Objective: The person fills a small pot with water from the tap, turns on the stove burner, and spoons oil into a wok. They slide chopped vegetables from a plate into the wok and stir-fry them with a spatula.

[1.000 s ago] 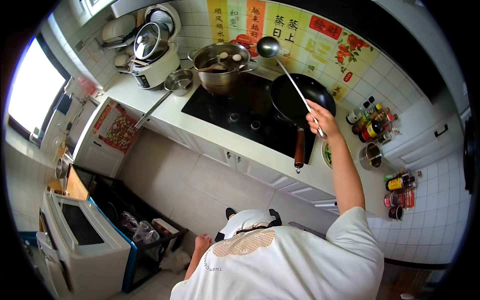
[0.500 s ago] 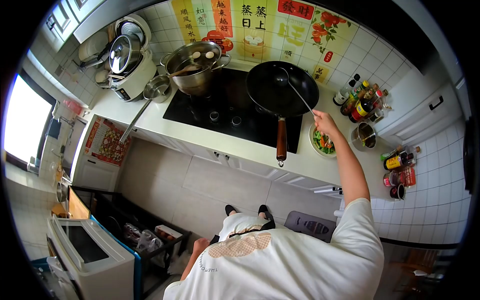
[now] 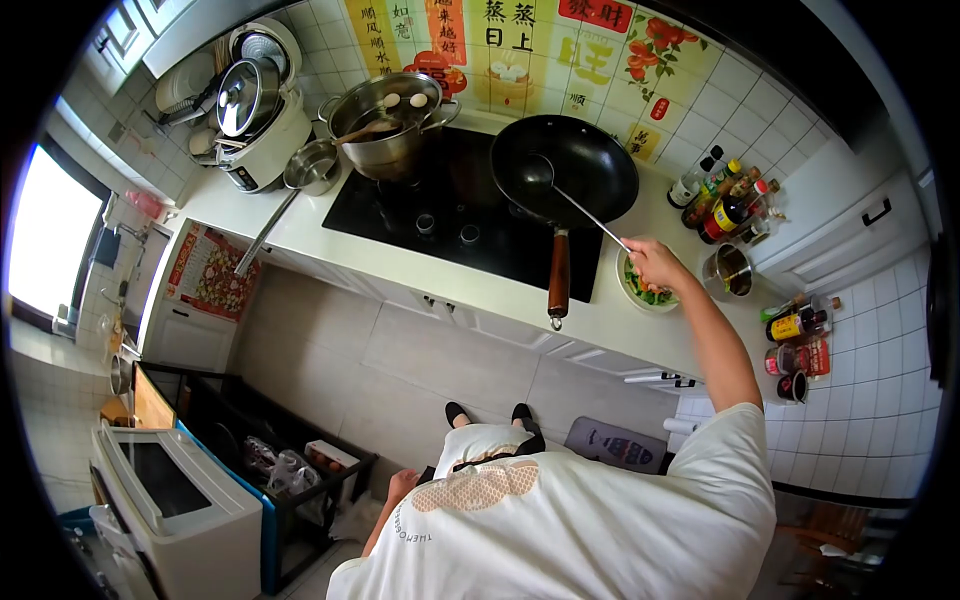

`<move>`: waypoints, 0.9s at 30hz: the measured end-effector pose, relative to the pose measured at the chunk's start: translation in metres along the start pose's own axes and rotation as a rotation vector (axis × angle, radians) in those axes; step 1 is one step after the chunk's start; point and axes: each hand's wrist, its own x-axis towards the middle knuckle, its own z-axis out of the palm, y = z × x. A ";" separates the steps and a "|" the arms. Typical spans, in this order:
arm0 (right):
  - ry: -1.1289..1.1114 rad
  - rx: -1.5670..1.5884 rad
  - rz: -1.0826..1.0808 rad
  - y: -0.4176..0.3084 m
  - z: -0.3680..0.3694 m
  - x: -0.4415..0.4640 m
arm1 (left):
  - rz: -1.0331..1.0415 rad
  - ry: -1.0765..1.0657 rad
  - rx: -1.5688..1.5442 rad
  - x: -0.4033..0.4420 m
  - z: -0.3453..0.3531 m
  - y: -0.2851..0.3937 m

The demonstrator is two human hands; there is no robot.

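My right hand [image 3: 656,265] is closed around the handle of a metal ladle [image 3: 592,215]. The ladle's bowl rests low on the left side of a black wok [image 3: 590,165], whose wooden handle [image 3: 560,270] points toward me. Just beneath that hand, and partly covered by it, is a bowl [image 3: 627,285] of cut green and orange vegetables. Down by my waist my left hand [image 3: 402,486] has its fingers curled in. A small black shape lies beside it, and I cannot make out whether it is held.
On the black hob [image 3: 400,215] a steel pot [image 3: 385,155] contains a wooden spoon and eggs. A long-handled saucepan [image 3: 312,168] and a rice cooker [image 3: 265,150] stand left. Sauce bottles [image 3: 725,205] and a metal container [image 3: 727,270] are right. Behind me stands a black rack [image 3: 320,480].
The ladle's bowl has moved left and down inside the wok, from near its far middle. My right hand has shifted slightly right and down with it. My left hand stays low.
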 end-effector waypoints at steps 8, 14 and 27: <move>-0.334 0.545 0.232 -0.011 -0.042 -0.046 | 0.028 0.061 0.035 0.016 0.002 0.009; -0.298 0.740 0.144 -0.038 -0.049 -0.065 | 0.013 0.040 -0.058 0.038 0.005 -0.002; -0.116 0.437 -0.281 -0.189 0.040 0.066 | -0.090 0.051 0.048 0.030 -0.003 0.013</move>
